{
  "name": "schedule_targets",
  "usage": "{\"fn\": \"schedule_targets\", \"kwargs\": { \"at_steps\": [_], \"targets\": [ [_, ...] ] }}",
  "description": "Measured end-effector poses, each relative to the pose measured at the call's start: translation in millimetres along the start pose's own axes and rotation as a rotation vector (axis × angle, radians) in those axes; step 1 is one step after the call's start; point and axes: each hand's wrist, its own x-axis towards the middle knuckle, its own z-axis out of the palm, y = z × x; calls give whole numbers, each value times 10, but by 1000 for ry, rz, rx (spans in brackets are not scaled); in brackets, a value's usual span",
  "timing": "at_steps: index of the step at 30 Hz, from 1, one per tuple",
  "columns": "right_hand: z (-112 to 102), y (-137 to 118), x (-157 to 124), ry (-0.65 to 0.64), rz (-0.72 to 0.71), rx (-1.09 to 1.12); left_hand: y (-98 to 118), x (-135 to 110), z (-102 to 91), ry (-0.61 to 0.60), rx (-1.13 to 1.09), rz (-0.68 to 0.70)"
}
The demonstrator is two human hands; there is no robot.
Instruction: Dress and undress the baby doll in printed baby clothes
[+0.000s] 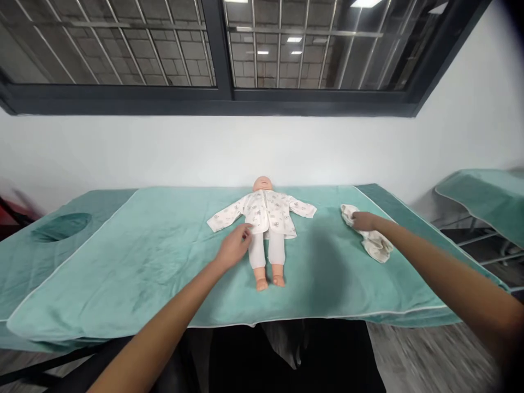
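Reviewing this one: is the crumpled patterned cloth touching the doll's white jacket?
Apart. In the head view, green sheet shows plainly between the crumpled cloth and the nearer sleeve of the white jacket.

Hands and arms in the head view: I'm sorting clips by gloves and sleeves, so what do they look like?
The left hand and right hand are ungloved. The left arm and right arm show no sleeve, watch or bracelet. Rings and small markings are too fine to tell.

Bright light; lamp reflections (295, 39) in window (223, 54); soft shadow (327, 267) on sheet (164, 245); floor (426, 355) blurred (right corners dark).
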Motion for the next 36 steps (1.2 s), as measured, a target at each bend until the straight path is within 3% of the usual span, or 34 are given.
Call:
{"fn": "schedule_targets", "kwargs": {
  "at_steps": [4, 7, 9, 11, 14, 16, 20, 23, 26, 31, 36],
  "targets": [
    [-574, -661, -19, -160, -292, 198, 578, 271, -197, -138, 71, 136],
    [-927, -1270, -219, -262, -581, 566, 961, 377, -180, -234, 14, 231],
    [-1091, -1588, -372, -277, -715, 749, 1130, 390, -153, -238, -10, 301],
    [-1192, -1782, -495, -244, -786, 899, 1216, 372, -163, -148, 8, 356],
    [-1238, -1858, -615, -180, -810, 1022, 1249, 309, -267, 59, 75, 441],
    [-1212, -1834, -671, -169, -807, 1068, 1276, 247, -353, 127, 132, 476],
    [-1093, -1828, -774, -127, -785, 1139, 1422, 124, -400, -10, 188, 394],
    [-1050, -1898, -844, 36, -811, 1174, 1527, 106, -343, -116, 83, 280],
    [-1084, -1942, -863, 148, -795, 1250, 1577, 173, -333, -104, -19, 217],
    [-1118, -1881, -764, 52, -694, 1406, 1677, 349, -522, 104, -407, 242],
    [-1104, -1826, -851, -278, -879, 1259, 1859, 384, -699, 227, -720, 180]
  ]
}}
